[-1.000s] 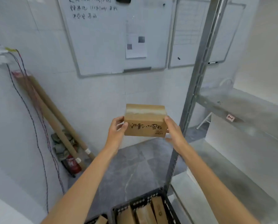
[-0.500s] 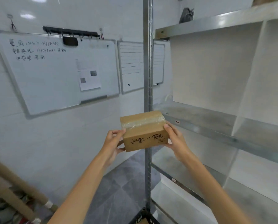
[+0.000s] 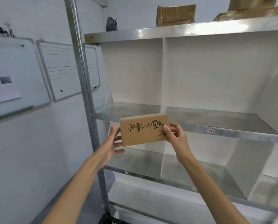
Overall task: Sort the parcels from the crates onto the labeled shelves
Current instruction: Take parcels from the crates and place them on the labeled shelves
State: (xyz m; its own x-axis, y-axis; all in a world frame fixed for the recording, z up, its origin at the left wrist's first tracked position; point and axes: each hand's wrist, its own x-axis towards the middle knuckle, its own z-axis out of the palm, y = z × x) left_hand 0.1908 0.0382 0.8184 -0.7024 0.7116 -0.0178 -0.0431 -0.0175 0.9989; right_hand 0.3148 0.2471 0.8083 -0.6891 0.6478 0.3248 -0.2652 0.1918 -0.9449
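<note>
A small brown cardboard parcel (image 3: 144, 130) with dark handwritten characters, upside down, is held up between both hands in front of the metal shelf unit (image 3: 215, 128). My left hand (image 3: 114, 143) grips its left end, fingers behind and under it. Its right end is gripped by my right hand (image 3: 175, 133), thumb on the front face. The parcel hangs level with the front rail of the middle shelf, near the white divider (image 3: 163, 75). Small labels (image 3: 210, 130) sit on the shelf rails.
The steel upright post (image 3: 83, 88) stands left of the parcel. Cardboard boxes (image 3: 175, 13) and a dark object (image 3: 111, 24) rest on the top shelf. Whiteboards (image 3: 60, 70) hang on the left wall. A black crate's edge (image 3: 107, 219) shows at the bottom.
The view has swung right and up onto the shelves. The parcel, still held in both hands, has tipped so its written face points at me and has moved closer to the middle shelf.
</note>
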